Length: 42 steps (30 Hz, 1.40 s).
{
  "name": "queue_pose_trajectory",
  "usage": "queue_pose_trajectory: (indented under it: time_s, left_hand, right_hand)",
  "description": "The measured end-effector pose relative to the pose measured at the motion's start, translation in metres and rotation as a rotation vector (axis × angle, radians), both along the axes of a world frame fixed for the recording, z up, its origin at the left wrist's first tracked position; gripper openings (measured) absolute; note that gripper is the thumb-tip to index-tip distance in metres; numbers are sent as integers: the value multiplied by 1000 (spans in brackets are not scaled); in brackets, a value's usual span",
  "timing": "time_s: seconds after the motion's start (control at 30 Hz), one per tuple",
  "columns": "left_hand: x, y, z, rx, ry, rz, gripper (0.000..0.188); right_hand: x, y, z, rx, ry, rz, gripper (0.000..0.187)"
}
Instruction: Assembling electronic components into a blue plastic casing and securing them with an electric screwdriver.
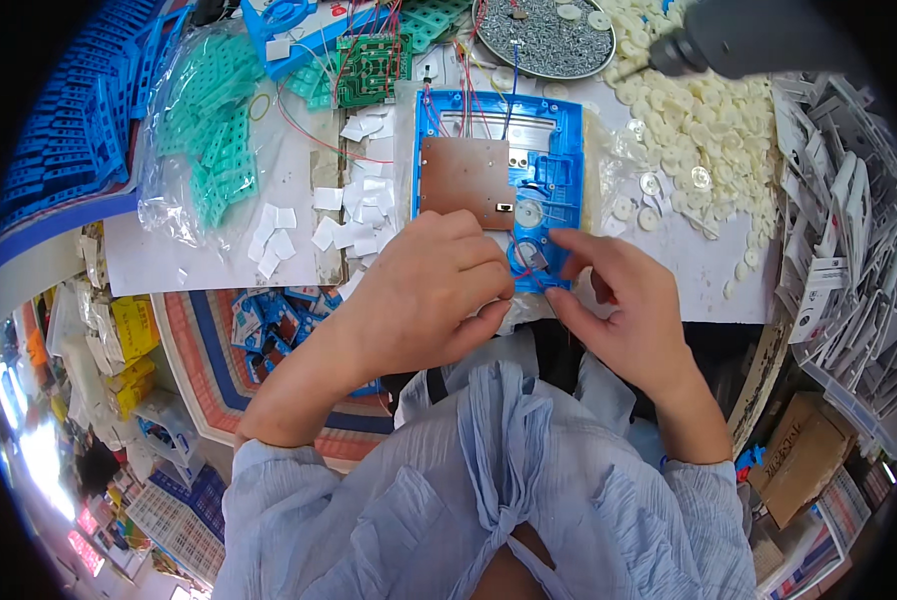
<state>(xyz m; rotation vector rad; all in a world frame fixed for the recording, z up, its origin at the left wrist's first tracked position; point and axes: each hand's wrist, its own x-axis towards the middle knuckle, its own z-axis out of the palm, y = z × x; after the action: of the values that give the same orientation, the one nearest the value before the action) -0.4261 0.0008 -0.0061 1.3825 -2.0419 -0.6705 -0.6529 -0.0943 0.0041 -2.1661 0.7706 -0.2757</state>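
blue casing (567, 140) lies on the white bench (169, 265), brown circuit board (466, 180) at its upper left; left hand (431, 288) curled by the board's lower edge, can't tell if the fingers pinch anything; right hand (624, 310) at casing's lower right, thumb and forefinger spread apart

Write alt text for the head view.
A person's bare left hand and right hand are at the near end of an open blue plastic casing with a brown rectangular board. Small white squares lie left, cream plastic discs right.
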Motion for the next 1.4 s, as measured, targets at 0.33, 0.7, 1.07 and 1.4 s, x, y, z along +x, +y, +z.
queue_pose_trajectory:
  time_s: [0.33, 0.7, 1.07, 1.4]
  left_hand:
    - [2, 4, -11, -119, 163, -9, 22]
    - [-2, 0, -19, -52, 151, -44, 22]
    - [-10, 1, -26, -95, 109, 16, 24]
    - [-9, 0, -30, -144, 28, -8, 24]
  right_hand:
    - [14, 5, -11, 90, -3, 62, 53]
    - [-1, -52, -11, 388, -158, 54, 16]
    - [0, -20, -9, -337, -164, 319, 17]
    - [10, -5, 0, -334, -20, 276, 14]
